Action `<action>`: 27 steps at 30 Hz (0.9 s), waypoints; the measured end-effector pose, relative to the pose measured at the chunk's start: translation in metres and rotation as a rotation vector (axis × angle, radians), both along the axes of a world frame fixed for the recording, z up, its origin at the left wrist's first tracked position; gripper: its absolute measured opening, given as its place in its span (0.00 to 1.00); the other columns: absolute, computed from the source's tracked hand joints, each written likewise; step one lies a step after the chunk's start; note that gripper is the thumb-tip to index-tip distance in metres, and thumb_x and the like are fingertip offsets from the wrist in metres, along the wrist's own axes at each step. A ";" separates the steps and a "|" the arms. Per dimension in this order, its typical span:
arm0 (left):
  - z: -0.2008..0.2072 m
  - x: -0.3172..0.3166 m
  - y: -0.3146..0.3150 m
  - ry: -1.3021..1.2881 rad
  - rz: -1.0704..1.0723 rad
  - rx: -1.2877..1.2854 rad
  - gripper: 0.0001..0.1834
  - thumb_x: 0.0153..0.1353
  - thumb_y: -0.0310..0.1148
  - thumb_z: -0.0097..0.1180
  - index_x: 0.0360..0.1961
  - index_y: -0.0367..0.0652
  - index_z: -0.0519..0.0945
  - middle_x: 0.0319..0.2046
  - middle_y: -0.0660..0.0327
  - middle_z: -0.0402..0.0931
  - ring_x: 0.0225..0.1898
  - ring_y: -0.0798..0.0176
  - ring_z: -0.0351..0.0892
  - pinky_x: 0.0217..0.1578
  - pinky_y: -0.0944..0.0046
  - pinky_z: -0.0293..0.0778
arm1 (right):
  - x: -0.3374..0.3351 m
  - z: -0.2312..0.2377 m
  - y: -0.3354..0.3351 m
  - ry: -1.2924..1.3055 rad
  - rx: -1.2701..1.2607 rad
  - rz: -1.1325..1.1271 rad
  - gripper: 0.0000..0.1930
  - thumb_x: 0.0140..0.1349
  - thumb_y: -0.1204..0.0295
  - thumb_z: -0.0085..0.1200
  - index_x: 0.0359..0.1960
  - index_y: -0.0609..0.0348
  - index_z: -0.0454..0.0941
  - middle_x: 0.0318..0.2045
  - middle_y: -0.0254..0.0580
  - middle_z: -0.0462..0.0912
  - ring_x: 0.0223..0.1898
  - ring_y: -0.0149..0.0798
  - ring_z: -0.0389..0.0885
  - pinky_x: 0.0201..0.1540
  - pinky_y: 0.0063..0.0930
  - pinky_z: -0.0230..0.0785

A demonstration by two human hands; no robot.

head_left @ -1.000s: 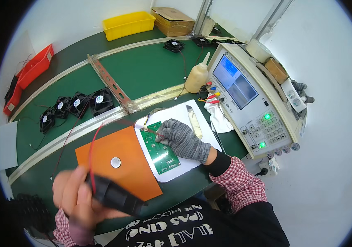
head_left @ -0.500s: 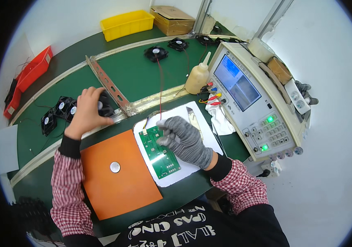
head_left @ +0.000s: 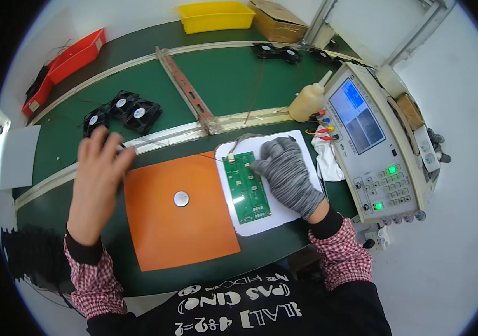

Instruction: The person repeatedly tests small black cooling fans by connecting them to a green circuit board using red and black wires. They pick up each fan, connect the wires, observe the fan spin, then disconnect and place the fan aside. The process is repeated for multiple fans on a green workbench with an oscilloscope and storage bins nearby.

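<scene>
The left hand [head_left: 97,176] spreads beside cooling fans [head_left: 141,113], likely light, stiff, best held edgewise; the gloved right hand [head_left: 289,176] curls over the circuit board's [head_left: 245,187] edge, pinch unclear.

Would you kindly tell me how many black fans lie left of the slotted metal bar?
3 visible: the leftmost fan beyond the left hand, the middle fan farther back, and the right fan closest to the bar. Others may be hidden.

A green circuit board [head_left: 244,190] lies flat on a white pad [head_left: 280,216], three square black fans [head_left: 140,113] clustered well to its left.
</scene>
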State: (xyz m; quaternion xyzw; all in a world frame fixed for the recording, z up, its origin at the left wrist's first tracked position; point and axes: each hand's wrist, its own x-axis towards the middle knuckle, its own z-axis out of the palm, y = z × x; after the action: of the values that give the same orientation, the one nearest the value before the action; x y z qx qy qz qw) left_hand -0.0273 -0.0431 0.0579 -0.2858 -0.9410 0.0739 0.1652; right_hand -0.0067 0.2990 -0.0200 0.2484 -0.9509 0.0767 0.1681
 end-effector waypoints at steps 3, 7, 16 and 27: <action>-0.001 0.001 -0.005 0.211 -0.079 0.116 0.22 0.45 0.17 0.55 0.44 0.44 0.76 0.62 0.54 0.65 0.67 0.43 0.58 0.62 0.47 0.60 | -0.001 -0.013 0.004 -0.157 -0.484 0.037 0.08 0.52 0.77 0.61 0.35 0.57 0.84 0.31 0.40 0.78 0.36 0.41 0.77 0.42 0.32 0.70; -0.013 0.030 0.027 -0.067 -0.469 0.126 0.17 0.53 0.27 0.53 0.46 0.51 0.76 0.65 0.55 0.63 0.65 0.45 0.62 0.62 0.48 0.63 | 0.003 -0.017 -0.006 -0.452 -0.901 0.012 0.07 0.55 0.78 0.61 0.36 0.62 0.83 0.29 0.44 0.81 0.34 0.40 0.81 0.43 0.30 0.73; -0.059 0.019 0.020 -0.497 -0.327 0.731 0.39 0.48 0.37 0.67 0.60 0.38 0.66 0.57 0.47 0.65 0.57 0.42 0.65 0.56 0.50 0.65 | 0.005 -0.024 -0.004 -0.391 -0.710 0.015 0.05 0.49 0.80 0.63 0.28 0.62 0.80 0.27 0.41 0.76 0.32 0.39 0.77 0.38 0.32 0.70; -0.008 0.072 0.032 0.291 -0.553 0.483 0.31 0.57 0.48 0.59 0.55 0.38 0.72 0.43 0.53 0.76 0.46 0.53 0.73 0.47 0.53 0.68 | 0.000 -0.039 0.001 -0.179 -0.647 0.112 0.07 0.48 0.78 0.64 0.27 0.58 0.76 0.28 0.40 0.75 0.35 0.43 0.76 0.40 0.34 0.70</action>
State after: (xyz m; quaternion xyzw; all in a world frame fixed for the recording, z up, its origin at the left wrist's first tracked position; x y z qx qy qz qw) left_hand 0.0447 -0.0109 0.0499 -0.4679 -0.7856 -0.1573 0.3729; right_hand -0.0066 0.3000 -0.0585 0.2265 -0.8730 0.4052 0.1498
